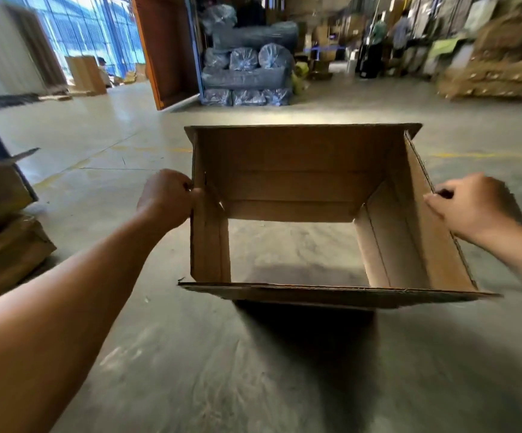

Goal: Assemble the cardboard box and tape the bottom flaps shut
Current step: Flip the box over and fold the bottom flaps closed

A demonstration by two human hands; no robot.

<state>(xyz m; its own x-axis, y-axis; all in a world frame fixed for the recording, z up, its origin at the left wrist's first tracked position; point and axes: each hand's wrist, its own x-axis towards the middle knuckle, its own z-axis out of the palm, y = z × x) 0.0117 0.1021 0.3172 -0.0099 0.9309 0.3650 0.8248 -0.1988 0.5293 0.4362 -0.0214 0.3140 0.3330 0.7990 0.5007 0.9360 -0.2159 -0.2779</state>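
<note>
Above floor (191, 370) — both hands' fingers (197, 193) pinch box (284, 164) rims.

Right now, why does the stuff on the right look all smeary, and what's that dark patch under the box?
Head view: the right hand and the piled goods smear from motion blur; the dark patch is the cardboard box casting its shadow on the floor; daylight glares through the far-left windows.

both hands grip open cardboard box (287, 164) (bottom unfolded)
</note>
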